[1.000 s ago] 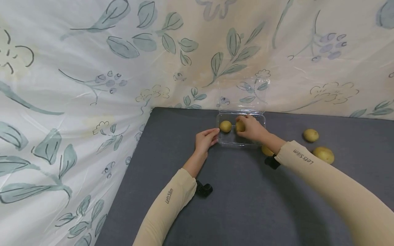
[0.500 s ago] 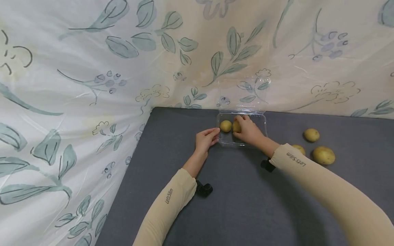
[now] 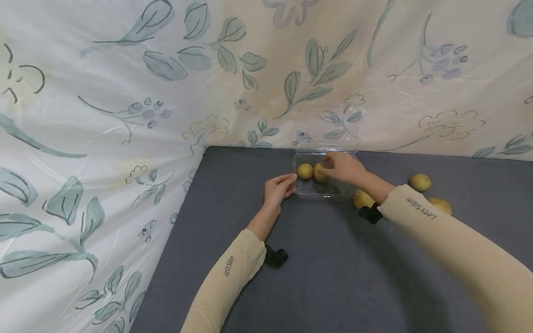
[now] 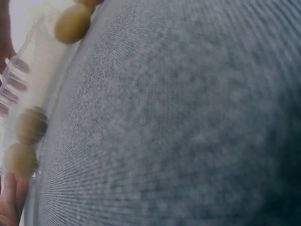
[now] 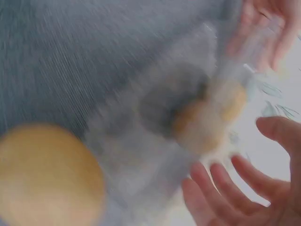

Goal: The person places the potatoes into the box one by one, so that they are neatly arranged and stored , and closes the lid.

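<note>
A clear plastic clamshell box point(image 3: 308, 188) lies at the back of the dark table, its lid point(image 3: 329, 125) raised against the curtain. Two potatoes sit side by side inside: the left potato point(image 3: 305, 171) and the right potato point(image 3: 319, 174). My left hand point(image 3: 278, 192) pinches the box's left edge between thumb and fingers. Over the right half of the box is my right hand point(image 3: 343, 167), fingertips just beside the right potato. The right wrist view shows the fingers point(image 5: 225, 188) of that hand spread apart with nothing between them.
One loose potato point(image 3: 363, 200) lies by the box's front right corner, partly behind the right wrist. Farther right are a smaller potato point(image 3: 420, 182) and another potato point(image 3: 441, 205), half covered by the sleeve. A leaf-patterned curtain point(image 3: 237, 92) hangs behind the table.
The right hand set its potato down beside the first one in the box, let go of it and drew back to the right. The left hand has stayed at the box edge.
</note>
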`<state>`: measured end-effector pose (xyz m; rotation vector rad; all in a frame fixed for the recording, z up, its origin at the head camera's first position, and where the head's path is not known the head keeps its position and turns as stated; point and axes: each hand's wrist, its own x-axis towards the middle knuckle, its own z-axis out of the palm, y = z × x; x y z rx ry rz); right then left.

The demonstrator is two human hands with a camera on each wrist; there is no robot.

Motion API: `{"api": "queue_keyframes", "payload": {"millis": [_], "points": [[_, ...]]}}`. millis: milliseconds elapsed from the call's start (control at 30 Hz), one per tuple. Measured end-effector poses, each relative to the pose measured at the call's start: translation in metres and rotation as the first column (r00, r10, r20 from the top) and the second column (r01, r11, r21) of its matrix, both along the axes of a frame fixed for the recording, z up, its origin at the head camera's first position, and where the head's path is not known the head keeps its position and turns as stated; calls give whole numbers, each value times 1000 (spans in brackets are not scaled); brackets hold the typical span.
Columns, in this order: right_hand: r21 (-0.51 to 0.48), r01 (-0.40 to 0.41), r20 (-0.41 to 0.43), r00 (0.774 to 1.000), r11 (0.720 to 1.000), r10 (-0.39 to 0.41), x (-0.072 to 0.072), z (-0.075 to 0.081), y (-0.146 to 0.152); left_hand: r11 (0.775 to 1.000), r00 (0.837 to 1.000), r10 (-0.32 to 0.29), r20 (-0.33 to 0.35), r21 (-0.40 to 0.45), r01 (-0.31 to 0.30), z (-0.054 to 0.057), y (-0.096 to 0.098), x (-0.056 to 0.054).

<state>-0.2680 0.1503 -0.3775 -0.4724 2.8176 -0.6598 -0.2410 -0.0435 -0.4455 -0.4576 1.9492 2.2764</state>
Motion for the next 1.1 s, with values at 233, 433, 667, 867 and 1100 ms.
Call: {"api": "queue_keyframes", "payload": {"millis": [233, 433, 667, 867, 1100], "points": [[-18, -127, 172, 977, 992, 129, 2, 35, 19, 1000, 1000, -9, -5, 4, 9, 1, -1, 1], [13, -253, 352, 907, 968, 232, 2, 53, 34, 1000, 1000, -9, 0, 0, 9, 0, -1, 2], [47, -271, 391, 891, 961, 232, 4, 53, 50, 1000, 1000, -14, -5, -7, 14, 1, 0, 2], [54, -244, 361, 909, 968, 209, 7, 46, 72, 1000, 1000, -14, -8, 1, 14, -1, 1, 1], [35, -193, 292, 940, 980, 175, 10, 35, 110, 1000, 1000, -17, -11, -4, 17, -2, 0, -1]]}}
